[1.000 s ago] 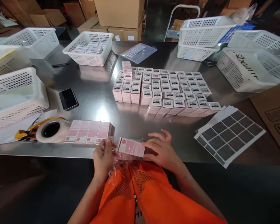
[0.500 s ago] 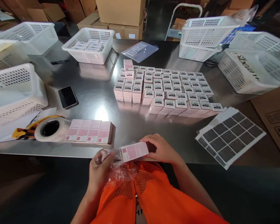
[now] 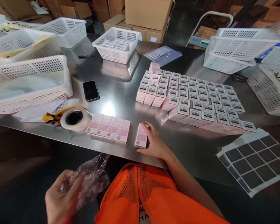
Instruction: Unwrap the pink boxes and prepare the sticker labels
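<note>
Steel table (image 3: 121,93) carrying tape roll (image 3: 74,118), row of four pink boxes (image 3: 109,127). Right hand (image 3: 154,143) lying fingers-flat against pink box (image 3: 141,136) near table edge. Left hand (image 3: 60,199) pinching crumpled clear wrap (image 3: 93,177) below table.

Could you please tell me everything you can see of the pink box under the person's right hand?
The pink box is a small flat carton, seemingly cardboard, with a pale pink face, a darker pink panel and fine print too small to read. It lies flat on the steel table near the front edge, closed, just right of the row of four like boxes, apart from it. The right hand rests against its right side.
</note>
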### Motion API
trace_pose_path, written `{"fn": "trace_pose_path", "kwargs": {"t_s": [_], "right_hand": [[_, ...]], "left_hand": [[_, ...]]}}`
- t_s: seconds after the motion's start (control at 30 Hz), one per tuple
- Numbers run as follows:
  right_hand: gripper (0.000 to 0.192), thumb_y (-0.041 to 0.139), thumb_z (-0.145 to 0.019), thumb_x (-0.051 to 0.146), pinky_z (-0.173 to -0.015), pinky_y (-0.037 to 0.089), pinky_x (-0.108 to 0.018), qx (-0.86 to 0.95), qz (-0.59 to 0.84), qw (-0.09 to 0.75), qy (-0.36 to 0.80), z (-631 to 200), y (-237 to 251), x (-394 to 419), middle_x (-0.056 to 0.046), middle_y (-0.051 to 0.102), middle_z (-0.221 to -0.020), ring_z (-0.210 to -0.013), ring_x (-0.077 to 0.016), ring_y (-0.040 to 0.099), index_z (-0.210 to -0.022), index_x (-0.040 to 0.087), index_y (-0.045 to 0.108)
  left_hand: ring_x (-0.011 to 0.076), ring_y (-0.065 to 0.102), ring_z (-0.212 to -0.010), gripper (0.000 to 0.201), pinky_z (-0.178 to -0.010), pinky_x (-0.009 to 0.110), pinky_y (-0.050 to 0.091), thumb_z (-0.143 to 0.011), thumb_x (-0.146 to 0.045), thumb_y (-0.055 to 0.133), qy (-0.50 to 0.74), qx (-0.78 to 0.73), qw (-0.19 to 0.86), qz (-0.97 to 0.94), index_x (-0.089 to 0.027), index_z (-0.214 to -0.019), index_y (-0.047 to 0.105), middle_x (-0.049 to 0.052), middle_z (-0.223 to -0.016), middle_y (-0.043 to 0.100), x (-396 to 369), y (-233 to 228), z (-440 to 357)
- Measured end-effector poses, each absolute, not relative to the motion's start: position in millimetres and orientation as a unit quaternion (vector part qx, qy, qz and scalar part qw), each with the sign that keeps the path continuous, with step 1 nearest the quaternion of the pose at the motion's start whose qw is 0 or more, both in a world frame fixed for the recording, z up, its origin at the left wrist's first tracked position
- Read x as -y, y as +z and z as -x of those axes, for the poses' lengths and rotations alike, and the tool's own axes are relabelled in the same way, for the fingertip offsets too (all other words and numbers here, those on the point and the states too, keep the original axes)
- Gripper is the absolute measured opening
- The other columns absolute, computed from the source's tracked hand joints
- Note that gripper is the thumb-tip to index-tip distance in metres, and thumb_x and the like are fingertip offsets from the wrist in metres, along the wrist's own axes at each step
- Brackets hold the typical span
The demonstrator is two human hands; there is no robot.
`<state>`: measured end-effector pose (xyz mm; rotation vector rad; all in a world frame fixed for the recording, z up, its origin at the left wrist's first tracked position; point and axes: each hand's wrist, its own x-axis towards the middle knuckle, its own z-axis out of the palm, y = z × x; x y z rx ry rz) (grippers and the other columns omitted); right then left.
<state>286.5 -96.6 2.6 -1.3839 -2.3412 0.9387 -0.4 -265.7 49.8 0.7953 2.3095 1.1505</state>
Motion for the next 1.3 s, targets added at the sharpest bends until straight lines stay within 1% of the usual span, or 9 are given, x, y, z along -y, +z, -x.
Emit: {"fn": "trace_pose_path", "kwargs": {"t_s": [0.07,0.13,0.23,0.3,0.53,0.87,1.0,1.13,1.3], "right_hand": [[0.116,0.084,-0.069,0.046,-0.117,0.026,-0.062,0.798,0.488,0.136,0.326,-267.1,1.7,97.2,-0.016,0.016,-0.161,-0.149,-0.0399,0.019,-0.159,0.031,0.011],[0.117,0.084,-0.069,0.051,-0.116,0.028,-0.061,0.8,0.484,0.139,0.326,-251.6,1.2,95.9,-0.016,0.011,-0.163,-0.149,-0.0401,0.02,-0.159,0.032,0.01],[0.12,0.083,-0.07,0.054,-0.117,0.027,-0.062,0.816,0.478,0.142,0.291,-235.6,2.1,93.6,-0.017,0.003,-0.165,-0.151,-0.0408,0.014,-0.159,0.032,0.007],[0.119,0.082,-0.071,0.057,-0.116,0.025,-0.065,0.825,0.478,0.139,0.268,-229.9,3.9,92.3,-0.017,0.002,-0.166,-0.152,-0.0413,0.01,-0.159,0.031,0.006],[0.114,0.08,-0.073,0.055,-0.109,0.023,-0.076,0.839,0.457,0.062,0.288,-228.2,15.3,83.4,-0.016,0.009,-0.167,-0.151,-0.0462,0.007,-0.16,0.031,0.01],[0.102,0.082,-0.067,0.039,-0.113,0.03,-0.062,0.847,0.433,0.149,0.271,-217.4,10.8,73.9,-0.015,0.04,-0.153,-0.14,-0.0392,0.032,-0.154,0.024,0.031],[0.103,0.081,-0.067,0.035,-0.112,0.031,-0.062,0.847,0.429,0.153,0.274,-217.8,9.8,70.3,-0.015,0.041,-0.152,-0.139,-0.0385,0.033,-0.155,0.024,0.028],[0.104,0.081,-0.069,0.04,-0.113,0.031,-0.062,0.846,0.443,0.127,0.268,-215.9,10.1,72.0,-0.015,0.038,-0.156,-0.142,-0.0401,0.031,-0.156,0.022,0.027],[0.109,0.076,-0.074,0.062,-0.118,0.024,-0.061,0.859,0.45,0.164,0.182,-240.4,26.7,79.5,-0.016,0.026,-0.163,-0.15,-0.0408,0.02,-0.158,0.018,0.021]], "left_hand": [[0.0135,0.05,-0.046,0.022,-0.046,0.022,0.038,-0.073,-0.041,0.07,0.351,-0.829,0.2,-0.387,-0.021,-0.072,0.062,-0.004,-0.053,0.054,262.4,41.0,-4.4],[0.0154,0.057,-0.05,0.024,-0.053,0.023,0.041,-0.081,-0.037,0.059,0.283,-0.797,0.223,-0.484,-0.024,-0.098,0.07,-0.003,-0.059,0.062,255.8,31.6,-11.2],[0.0185,0.064,-0.052,0.057,-0.054,0.025,0.04,-0.086,-0.026,0.049,0.178,-0.713,0.293,-0.612,-0.027,-0.143,0.052,-0.001,-0.061,0.067,241.2,20.5,-24.0],[0.0204,0.066,-0.057,0.064,-0.053,0.025,0.038,-0.086,-0.021,0.047,0.128,-0.671,0.304,-0.664,-0.026,-0.15,0.045,0.001,-0.064,0.069,231.4,16.2,-32.0],[0.0237,0.072,-0.074,0.062,-0.059,0.027,0.041,-0.09,-0.02,0.042,0.072,-0.649,0.3,-0.696,-0.026,-0.152,0.041,0.006,-0.091,0.076,222.3,9.0,-37.4],[0.0238,0.073,-0.078,0.06,-0.063,0.028,0.044,-0.089,-0.019,0.045,0.067,-0.67,0.317,-0.668,-0.025,-0.149,0.045,0.007,-0.098,0.077,231.4,4.9,-28.1],[0.0227,0.073,-0.07,0.057,-0.059,0.028,0.047,-0.089,-0.02,0.046,0.091,-0.674,0.301,-0.668,-0.022,-0.146,0.051,0.007,-0.089,0.077,231.6,5.8,-31.5],[0.0236,0.076,-0.087,0.052,-0.068,0.028,0.055,-0.087,-0.022,0.046,0.141,-0.672,0.286,-0.668,-0.022,-0.137,0.059,0.007,-0.111,0.077,231.2,5.3,-30.9],[0.0192,0.075,-0.088,0.029,-0.074,0.025,0.058,-0.094,-0.031,0.047,0.227,-0.626,0.276,-0.692,-0.026,-0.112,0.07,0.003,-0.104,0.077,238.9,-4.9,-25.1]]}}
